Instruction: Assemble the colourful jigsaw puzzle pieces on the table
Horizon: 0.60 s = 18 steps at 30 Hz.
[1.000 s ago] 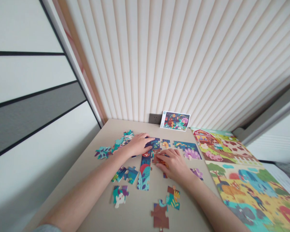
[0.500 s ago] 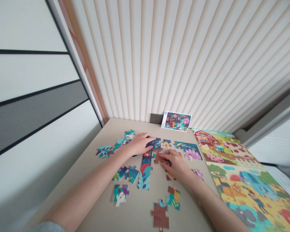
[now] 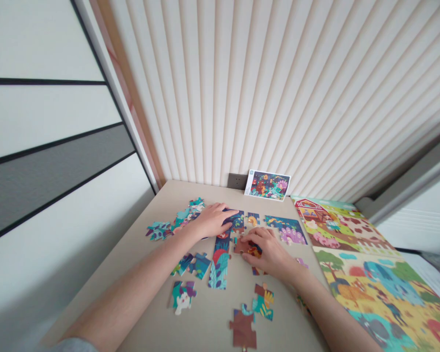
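Note:
My left hand (image 3: 213, 220) lies on the upper left of the joined puzzle section (image 3: 220, 266), fingers stretched out and thumb apart. Part of that dark blue and red section is hidden beneath it. Just to the right, the fingers of my right hand (image 3: 264, 248) are bent onto a brown puzzle piece (image 3: 241, 246) with orange on it, gripping it close against the section. Above my right hand sits a small piece with a yellow moon (image 3: 253, 219). A joined section with a purple fan shape (image 3: 293, 234) is on its right.
Loose pieces form a pile (image 3: 183, 215) on the left of the beige table (image 3: 143, 293). A white rabbit piece (image 3: 183, 297) and a brown piece (image 3: 243, 328) lie nearer. The picture card (image 3: 267, 185) leans on the wall; finished puzzles (image 3: 385, 288) lie right.
My right hand has shifted slightly, and the brown piece under its fingers has turned a little, showing more of its orange part. My left hand stays nearly in place.

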Available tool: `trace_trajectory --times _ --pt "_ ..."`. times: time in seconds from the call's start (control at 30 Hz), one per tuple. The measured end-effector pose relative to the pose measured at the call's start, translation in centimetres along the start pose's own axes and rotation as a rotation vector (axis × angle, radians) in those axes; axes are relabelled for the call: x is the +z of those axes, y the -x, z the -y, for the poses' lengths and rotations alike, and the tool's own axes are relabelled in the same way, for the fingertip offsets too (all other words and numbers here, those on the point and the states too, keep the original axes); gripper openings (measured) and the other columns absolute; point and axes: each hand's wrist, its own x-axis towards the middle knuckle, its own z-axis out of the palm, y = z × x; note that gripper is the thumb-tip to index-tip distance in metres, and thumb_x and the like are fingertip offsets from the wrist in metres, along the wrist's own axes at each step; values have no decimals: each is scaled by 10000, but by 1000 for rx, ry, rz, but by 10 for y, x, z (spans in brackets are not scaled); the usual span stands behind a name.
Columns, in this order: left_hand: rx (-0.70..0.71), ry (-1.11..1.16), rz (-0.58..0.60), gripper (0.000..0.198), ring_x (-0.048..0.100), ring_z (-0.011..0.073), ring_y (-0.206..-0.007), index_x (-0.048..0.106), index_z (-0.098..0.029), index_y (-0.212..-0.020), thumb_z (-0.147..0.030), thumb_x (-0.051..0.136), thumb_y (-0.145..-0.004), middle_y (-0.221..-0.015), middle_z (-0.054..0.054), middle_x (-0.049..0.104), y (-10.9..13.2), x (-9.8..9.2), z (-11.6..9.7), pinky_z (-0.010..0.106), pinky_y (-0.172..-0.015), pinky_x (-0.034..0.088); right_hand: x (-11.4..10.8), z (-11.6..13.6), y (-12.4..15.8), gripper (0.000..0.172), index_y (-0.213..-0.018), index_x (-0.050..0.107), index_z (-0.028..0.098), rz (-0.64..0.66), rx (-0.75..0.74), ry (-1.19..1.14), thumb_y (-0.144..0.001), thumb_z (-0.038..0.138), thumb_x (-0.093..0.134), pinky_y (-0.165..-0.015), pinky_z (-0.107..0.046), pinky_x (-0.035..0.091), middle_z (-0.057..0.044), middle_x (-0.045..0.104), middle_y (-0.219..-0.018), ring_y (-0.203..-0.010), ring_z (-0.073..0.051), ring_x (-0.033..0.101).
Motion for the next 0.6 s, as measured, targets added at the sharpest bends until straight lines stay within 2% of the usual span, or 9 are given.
trace_trajectory --times 0.37,0.6 --pt "11 25 -5 505 561 291 -1216 512 -312 -1450 -424 568 -961 -1318 93 588 1 -3 0 407 -1052 427 14 1 -7 294 -1251 696 390 -17 4 100 -963 357 646 -983 -412 415 -62 617 -1227 -1146 -243 586" --pt "4 22 0 492 555 291 -1220 529 -295 -1433 -455 553 -969 -1326 100 583 1 -3 1 405 -1057 420 16 14 -9 226 -1186 715 327 -47 -57 184 -1010 318 574 -1006 -444 380 -70 658 -1252 -1146 -256 591"
